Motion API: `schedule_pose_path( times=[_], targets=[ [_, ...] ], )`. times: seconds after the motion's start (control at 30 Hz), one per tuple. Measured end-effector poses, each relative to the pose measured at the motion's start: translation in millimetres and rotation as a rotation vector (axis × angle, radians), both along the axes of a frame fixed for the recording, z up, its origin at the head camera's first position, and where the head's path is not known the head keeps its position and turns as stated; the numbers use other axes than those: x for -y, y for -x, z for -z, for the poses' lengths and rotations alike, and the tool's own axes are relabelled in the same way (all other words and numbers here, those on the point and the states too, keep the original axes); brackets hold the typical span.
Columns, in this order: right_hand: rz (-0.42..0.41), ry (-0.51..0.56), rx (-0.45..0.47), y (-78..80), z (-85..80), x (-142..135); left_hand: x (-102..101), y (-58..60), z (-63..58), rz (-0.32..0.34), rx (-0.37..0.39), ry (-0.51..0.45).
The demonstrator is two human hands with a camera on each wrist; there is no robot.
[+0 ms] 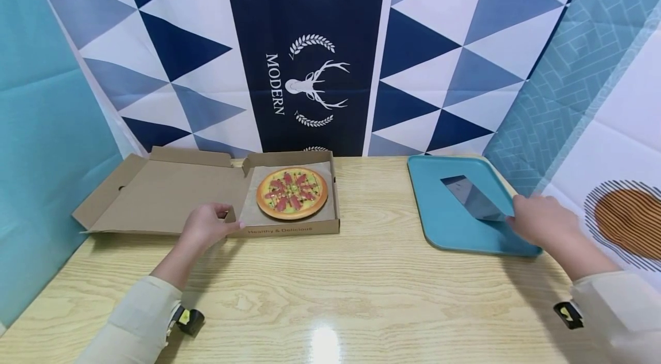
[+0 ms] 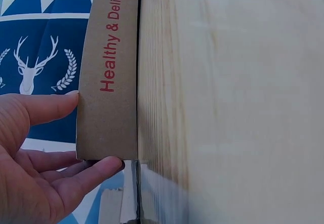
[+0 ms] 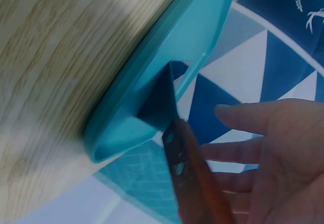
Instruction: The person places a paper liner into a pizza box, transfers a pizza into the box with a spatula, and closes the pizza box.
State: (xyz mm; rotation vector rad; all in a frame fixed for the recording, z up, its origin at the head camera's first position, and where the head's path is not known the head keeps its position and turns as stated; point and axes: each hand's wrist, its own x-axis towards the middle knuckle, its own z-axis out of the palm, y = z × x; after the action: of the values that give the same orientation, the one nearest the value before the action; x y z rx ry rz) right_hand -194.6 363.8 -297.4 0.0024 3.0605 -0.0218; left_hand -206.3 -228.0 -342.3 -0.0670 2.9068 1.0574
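A round pizza [image 1: 292, 193] with red and green toppings lies on paper in a cardboard pizza box [image 1: 294, 229], whose lid [image 1: 178, 192] is folded out to the left. My left hand [image 1: 209, 227] is at the box's front left corner, thumb on the front wall's upper edge and fingers round the end. On the right, a cleaver [image 1: 472, 197] with a wooden handle [image 3: 197, 178] lies across a blue tray [image 1: 434, 226]. My right hand [image 1: 544, 217] is at that handle; in the right wrist view its thumb stands apart and its fingers are extended beside the handle.
The wooden table [image 1: 361, 283] runs between box and tray. A patterned cloth [image 1: 315, 65] hangs behind, with a teal cloth [image 1: 46, 140] at the left. Another patterned cloth [image 1: 619, 140] hangs close beside the tray at the right.
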Motion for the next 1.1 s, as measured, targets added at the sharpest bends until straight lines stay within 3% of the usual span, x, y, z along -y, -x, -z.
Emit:
schedule_pose_path(
  times=[0.17,0.4,0.77,1.1],
  targets=[
    [-0.058,-0.015,-0.178,-0.4,0.4,22.1,1.8,-0.3,0.0,0.003,0.000,0.000],
    [-0.146,0.082,-0.355,-1.0,4.4,56.9,4.8,-3.2,1.0,-0.016,-0.010,-0.031],
    [-0.220,0.243,-0.463,2.2,13.8,117.2,12.7,-11.6,-2.5,-0.039,-0.072,-0.080],
    [-0.247,0.339,-0.472,20.2,25.4,157.7,18.9,-23.9,-8.3,-0.110,-0.109,-0.122]
  ],
)
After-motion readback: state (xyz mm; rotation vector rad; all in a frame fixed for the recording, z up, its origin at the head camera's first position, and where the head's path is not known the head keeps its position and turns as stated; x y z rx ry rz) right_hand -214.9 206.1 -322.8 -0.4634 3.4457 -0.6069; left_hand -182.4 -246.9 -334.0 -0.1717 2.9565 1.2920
